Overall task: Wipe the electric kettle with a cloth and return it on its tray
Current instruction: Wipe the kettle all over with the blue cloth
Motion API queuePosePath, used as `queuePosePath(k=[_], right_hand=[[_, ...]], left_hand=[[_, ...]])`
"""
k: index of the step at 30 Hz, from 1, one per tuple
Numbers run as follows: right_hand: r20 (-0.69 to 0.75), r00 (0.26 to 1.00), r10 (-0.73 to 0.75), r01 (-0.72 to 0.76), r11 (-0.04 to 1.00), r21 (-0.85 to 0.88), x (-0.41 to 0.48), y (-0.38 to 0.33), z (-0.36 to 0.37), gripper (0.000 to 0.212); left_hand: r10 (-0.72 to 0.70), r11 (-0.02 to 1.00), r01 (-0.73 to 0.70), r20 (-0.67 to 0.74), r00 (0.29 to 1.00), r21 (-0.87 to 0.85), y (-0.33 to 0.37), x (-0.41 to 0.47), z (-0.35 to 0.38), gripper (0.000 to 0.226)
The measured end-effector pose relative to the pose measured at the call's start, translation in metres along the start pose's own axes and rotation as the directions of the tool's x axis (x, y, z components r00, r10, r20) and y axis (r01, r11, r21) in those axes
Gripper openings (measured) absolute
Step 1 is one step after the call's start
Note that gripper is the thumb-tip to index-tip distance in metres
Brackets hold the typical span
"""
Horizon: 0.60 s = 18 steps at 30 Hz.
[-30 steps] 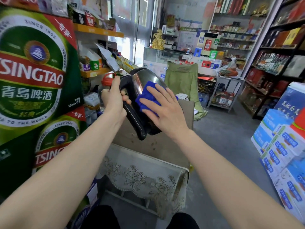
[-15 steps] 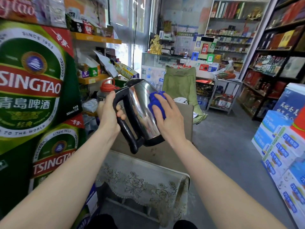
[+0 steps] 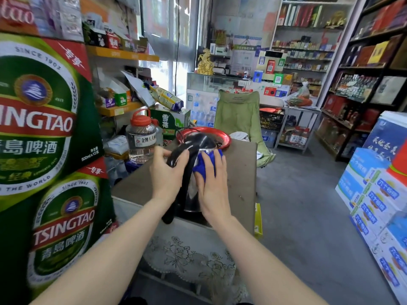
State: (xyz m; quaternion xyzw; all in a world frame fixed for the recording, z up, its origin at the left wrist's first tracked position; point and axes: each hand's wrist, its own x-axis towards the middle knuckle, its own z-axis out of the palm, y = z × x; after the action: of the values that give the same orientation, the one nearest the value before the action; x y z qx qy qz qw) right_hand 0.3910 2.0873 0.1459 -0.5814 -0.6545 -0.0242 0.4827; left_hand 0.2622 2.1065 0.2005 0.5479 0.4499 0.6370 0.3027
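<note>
Kettle [image 3: 193, 190] wipe, mid-air blur
L hand [image 3: 168, 172] wraps handle; R hand [image 3: 212, 186] presses blue cloth [image 3: 206, 160] on body; spout w/ lid blurred, base hidden.

Left of us the beer cartons [image 3: 44, 133] wall us in, with a jar [image 3: 142, 139] just beyond. The far tray [image 3: 224, 137] is bare on its right rim; the table [image 3: 240, 172] is bare at right.

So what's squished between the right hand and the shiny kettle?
A blue cloth. In the head view the right hand presses it flat against the kettle, while the left hand grips the black handle.
</note>
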Motion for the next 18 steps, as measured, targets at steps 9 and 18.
queuePosePath(k=[9,18], right_hand=[[0.025,0.999,-0.029,0.028,0.998,0.049,-0.008,0.013,0.014,0.054],[-0.033,0.997,-0.068,0.071,0.995,0.072,-0.016,0.014,0.025,0.053]], left_hand=[[0.015,0.991,-0.038,0.183,0.983,0.127,-0.01,0.002,-0.022,0.03],[0.02,0.703,-0.233,0.309,0.951,0.672,0.018,0.016,-0.023,0.056]])
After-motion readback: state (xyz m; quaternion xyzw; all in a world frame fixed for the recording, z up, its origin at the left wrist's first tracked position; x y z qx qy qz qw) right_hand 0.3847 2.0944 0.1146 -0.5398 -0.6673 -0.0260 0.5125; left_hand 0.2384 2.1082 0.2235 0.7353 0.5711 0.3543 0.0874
